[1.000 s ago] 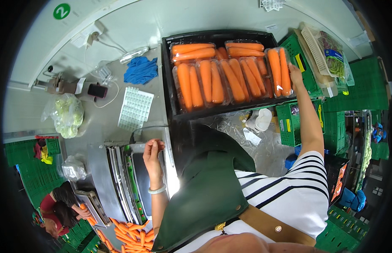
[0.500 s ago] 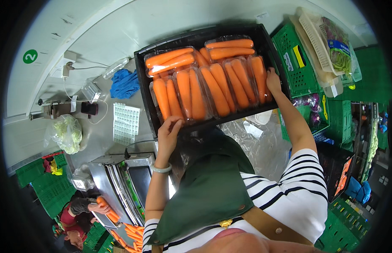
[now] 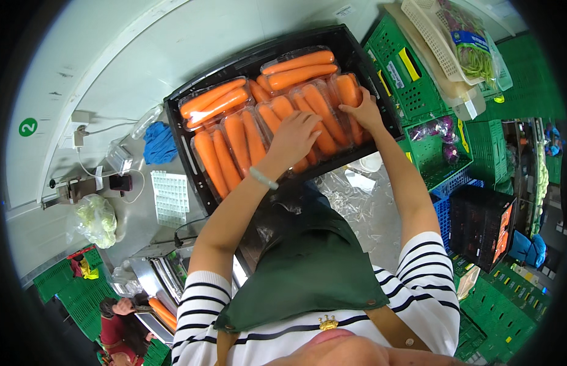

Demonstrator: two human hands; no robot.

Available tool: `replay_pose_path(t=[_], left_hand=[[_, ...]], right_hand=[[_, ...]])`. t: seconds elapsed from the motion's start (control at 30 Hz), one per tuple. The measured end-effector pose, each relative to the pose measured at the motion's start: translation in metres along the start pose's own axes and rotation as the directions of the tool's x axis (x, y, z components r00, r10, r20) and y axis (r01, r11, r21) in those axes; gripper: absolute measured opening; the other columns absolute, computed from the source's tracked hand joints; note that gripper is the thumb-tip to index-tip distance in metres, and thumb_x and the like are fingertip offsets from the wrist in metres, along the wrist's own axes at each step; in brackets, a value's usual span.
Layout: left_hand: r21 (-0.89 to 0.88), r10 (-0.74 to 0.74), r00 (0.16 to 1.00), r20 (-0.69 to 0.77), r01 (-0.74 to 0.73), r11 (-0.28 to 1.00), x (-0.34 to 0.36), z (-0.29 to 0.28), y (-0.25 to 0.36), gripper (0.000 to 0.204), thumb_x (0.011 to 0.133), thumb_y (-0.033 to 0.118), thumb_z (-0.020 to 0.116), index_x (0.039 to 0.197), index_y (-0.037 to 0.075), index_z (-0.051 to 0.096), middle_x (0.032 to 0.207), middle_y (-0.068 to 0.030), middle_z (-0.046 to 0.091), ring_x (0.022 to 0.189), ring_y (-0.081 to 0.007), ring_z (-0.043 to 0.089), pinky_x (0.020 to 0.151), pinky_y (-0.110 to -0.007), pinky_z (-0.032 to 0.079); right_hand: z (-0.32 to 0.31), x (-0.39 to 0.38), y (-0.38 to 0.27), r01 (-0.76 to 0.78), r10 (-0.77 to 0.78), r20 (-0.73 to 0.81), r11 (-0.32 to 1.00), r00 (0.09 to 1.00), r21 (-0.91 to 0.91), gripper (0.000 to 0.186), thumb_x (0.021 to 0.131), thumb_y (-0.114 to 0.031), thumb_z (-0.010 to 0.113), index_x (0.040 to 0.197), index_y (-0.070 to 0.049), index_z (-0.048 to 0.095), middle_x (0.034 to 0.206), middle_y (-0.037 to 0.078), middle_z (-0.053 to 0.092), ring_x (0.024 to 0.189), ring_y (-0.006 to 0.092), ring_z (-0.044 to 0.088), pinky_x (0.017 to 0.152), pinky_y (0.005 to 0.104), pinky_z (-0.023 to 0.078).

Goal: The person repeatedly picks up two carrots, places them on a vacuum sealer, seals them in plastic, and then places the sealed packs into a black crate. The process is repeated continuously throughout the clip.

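A black crate (image 3: 184, 146) holds clear plastic-wrapped packs of carrots, two lying crosswise along the far side and several side by side nearer me. My right hand (image 3: 364, 113) grips the rightmost carrot pack (image 3: 347, 91) near its far end, thumb on its face and fingers at its right side. That pack's upper end is tilted up. My left hand (image 3: 296, 139) reaches over the middle carrot packs (image 3: 276, 113), fingers extended and resting on the wrapping; the fingertips are partly hidden. A pale bangle (image 3: 263, 178) circles my left wrist.
Green crates (image 3: 411, 79) stand right of the black crate, with a cream basket (image 3: 439, 39) of bagged greens on top. At left are a blue cloth (image 3: 159, 144), a white grid tray (image 3: 170, 198) and a bagged lettuce (image 3: 94, 219). Lower left, a co-worker (image 3: 120, 332) handles carrots (image 3: 163, 314).
My left hand has left the crate's near edge and moved right onto the middle packs. My right hand has shifted from the crate's right wall onto the rightmost pack, now tilted up.
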State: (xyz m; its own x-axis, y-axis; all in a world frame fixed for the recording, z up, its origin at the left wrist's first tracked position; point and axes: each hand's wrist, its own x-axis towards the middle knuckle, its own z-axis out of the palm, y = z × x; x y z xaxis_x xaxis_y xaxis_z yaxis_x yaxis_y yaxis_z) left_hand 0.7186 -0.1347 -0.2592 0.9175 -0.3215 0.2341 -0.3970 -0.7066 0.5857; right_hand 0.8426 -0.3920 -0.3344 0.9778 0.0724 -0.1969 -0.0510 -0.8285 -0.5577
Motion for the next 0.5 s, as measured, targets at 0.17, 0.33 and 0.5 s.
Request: replay_pose_path(t=[0.17,0.33,0.5], left_hand=[[0.332,0.122,0.987,0.1,-0.149,0.931,0.051,0.036,-0.009,0.05,0.092,0.029,0.067,0.138,0.013,0.055,0.146,-0.0107,0.049,0.14,-0.036,0.038,0.114,-0.058,0.029],[0.294,0.082,0.978,0.192,-0.137,0.946,0.051,0.043,-0.014,0.057,0.091,0.034,0.067,0.143,0.016,0.053,0.153,-0.0111,0.042,0.145,-0.0377,0.031,0.118,-0.06,0.024],[0.098,-0.137,0.991,-0.016,0.137,0.986,0.028,-0.039,-0.012,0.053,0.091,0.026,0.069,0.141,0.015,0.055,0.148,-0.0145,0.047,0.141,-0.0364,0.039,0.118,-0.048,0.029]], right_hand=[[-0.015,-0.028,-0.035,0.015,0.0,0.058,0.965,0.998,-0.263,0.11,0.076,-0.062,0.076,0.157,-0.01,0.023,0.142,0.032,0.041,0.124,0.0492,0.052,0.101,0.0514,0.048],[-0.019,-0.009,-0.005,0.07,-0.046,0.237,0.993,0.97,-0.095,0.109,0.084,-0.062,0.068,0.157,0.0,0.016,0.147,0.036,0.036,0.133,0.054,0.042,0.112,0.0531,0.037],[-0.046,-0.046,-0.005,0.409,-0.386,0.178,0.905,0.905,-0.116,0.084,0.087,-0.041,0.072,0.15,0.0,0.034,0.144,0.028,0.045,0.132,0.0463,0.046,0.113,0.0485,0.038]])
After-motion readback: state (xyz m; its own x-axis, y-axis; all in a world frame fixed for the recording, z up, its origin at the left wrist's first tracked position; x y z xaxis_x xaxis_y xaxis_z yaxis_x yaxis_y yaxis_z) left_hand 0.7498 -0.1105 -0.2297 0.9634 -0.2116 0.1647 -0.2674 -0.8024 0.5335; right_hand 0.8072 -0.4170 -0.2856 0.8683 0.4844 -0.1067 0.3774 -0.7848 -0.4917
